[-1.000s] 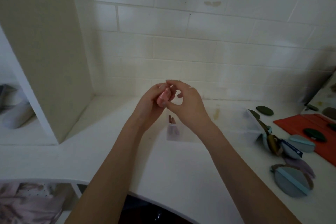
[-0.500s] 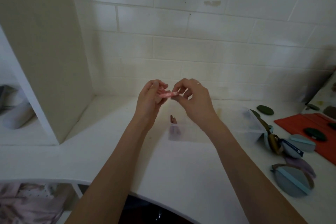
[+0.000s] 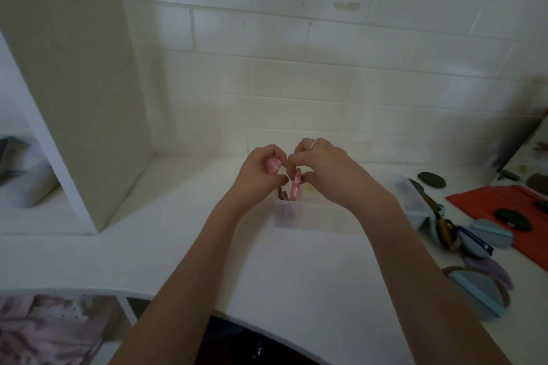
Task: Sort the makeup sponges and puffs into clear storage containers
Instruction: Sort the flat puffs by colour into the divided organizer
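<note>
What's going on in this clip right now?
A person is sorting makeup puffs at a white counter. The right hand pinches a pink puff on edge and holds it over the clear container, where a few darker puffs already stand. The left hand holds another pink puff. More blue puffs and green puffs wait unsorted at the right.

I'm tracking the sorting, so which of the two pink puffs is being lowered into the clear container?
The pink puff pinched edge-on by the right hand, directly above the clear container. The other pink puff sits higher, gripped in the left hand.
</note>
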The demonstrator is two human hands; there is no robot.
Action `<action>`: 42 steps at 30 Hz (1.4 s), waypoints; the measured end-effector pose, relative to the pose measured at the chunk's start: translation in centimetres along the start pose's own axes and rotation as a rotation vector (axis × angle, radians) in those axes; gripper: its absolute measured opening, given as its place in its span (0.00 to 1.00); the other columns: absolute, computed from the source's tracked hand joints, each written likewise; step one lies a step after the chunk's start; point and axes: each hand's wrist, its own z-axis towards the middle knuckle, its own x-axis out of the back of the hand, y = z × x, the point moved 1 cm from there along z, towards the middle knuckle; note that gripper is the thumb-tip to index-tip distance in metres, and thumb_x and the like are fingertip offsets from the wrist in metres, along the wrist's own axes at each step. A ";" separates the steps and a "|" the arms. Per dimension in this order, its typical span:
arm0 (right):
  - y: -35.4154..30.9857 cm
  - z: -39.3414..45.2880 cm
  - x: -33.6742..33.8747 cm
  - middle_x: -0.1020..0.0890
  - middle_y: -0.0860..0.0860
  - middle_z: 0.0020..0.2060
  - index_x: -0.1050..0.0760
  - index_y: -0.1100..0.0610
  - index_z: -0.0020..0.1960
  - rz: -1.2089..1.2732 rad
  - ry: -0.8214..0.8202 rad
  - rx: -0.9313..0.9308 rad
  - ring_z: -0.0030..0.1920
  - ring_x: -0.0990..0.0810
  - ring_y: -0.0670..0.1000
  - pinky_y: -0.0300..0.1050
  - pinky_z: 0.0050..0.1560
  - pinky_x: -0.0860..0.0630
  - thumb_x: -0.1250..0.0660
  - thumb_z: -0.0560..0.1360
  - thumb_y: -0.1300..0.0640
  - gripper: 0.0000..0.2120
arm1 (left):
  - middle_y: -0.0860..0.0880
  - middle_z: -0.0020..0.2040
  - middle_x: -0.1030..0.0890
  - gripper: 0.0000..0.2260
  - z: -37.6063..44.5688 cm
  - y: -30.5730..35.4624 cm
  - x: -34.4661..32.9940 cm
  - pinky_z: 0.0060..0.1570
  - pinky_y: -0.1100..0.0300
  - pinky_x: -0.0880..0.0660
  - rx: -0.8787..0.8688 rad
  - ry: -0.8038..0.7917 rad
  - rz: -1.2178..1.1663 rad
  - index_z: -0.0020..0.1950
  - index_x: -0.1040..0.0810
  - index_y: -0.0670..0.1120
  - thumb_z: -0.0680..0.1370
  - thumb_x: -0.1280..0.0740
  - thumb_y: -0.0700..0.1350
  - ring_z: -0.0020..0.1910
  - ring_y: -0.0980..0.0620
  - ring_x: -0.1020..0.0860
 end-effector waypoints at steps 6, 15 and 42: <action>0.3 -0.1 -0.2 0.25 0.48 0.52 0.23 0.48 0.48 -0.026 -0.031 -0.005 0.54 0.30 0.50 0.47 0.50 0.34 0.35 0.73 0.64 0.12 | 0.53 0.35 0.27 0.07 -0.5 0.5 0.4 0.39 0.67 0.32 0.058 -0.077 -0.057 0.31 0.25 0.47 0.66 0.34 0.37 0.34 0.59 0.27; 0.3 -0.1 0.0 0.24 0.47 0.52 0.22 0.46 0.50 -0.034 -0.050 -0.011 0.55 0.28 0.50 0.45 0.49 0.36 0.34 0.73 0.63 0.13 | 0.37 0.46 0.21 0.10 -0.6 0.5 0.6 0.54 0.53 0.31 0.000 -0.240 0.061 0.40 0.21 0.63 0.65 0.40 0.53 0.50 0.47 0.24; -1.3 -0.5 0.2 0.22 0.43 0.50 0.22 0.44 0.55 -0.009 -0.327 -0.127 0.55 0.26 0.48 0.47 0.55 0.34 0.38 0.76 0.43 0.11 | 0.53 0.42 0.33 0.08 -0.4 0.2 0.1 0.39 0.75 0.36 -0.098 -0.012 0.255 0.36 0.25 0.49 0.68 0.43 0.46 0.39 0.61 0.31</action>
